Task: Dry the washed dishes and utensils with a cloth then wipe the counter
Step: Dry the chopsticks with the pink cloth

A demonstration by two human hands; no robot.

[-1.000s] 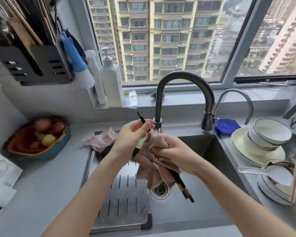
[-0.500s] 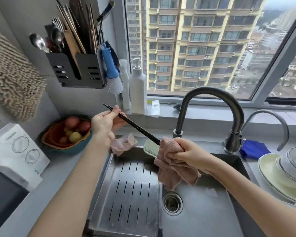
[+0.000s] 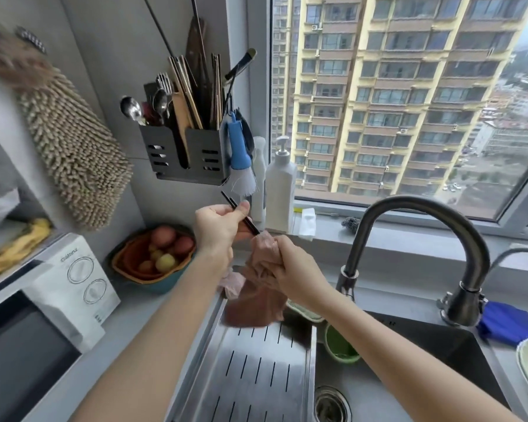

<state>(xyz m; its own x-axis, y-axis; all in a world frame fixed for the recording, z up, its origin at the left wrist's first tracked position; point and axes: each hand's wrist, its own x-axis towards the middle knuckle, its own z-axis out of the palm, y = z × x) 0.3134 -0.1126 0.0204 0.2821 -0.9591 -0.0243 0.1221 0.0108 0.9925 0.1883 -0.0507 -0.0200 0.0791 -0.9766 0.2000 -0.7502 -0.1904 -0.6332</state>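
Chopsticks (image 3: pixel 252 226) seem light, stiff and perhaps slippery; the left hand (image 3: pixel 217 229) pinches their upper end. The right hand (image 3: pixel 290 269) squeezes the soft cloth (image 3: pixel 256 303) closed around their lower part.

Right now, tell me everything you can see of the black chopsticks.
The black chopsticks are a thin, smooth-looking pair held together, tilted with their top ends up and to the left. The left hand pinches them near the top, the tips poking out past the thumb. Their lower part is hidden inside the pink cloth, which the right hand grips around them.
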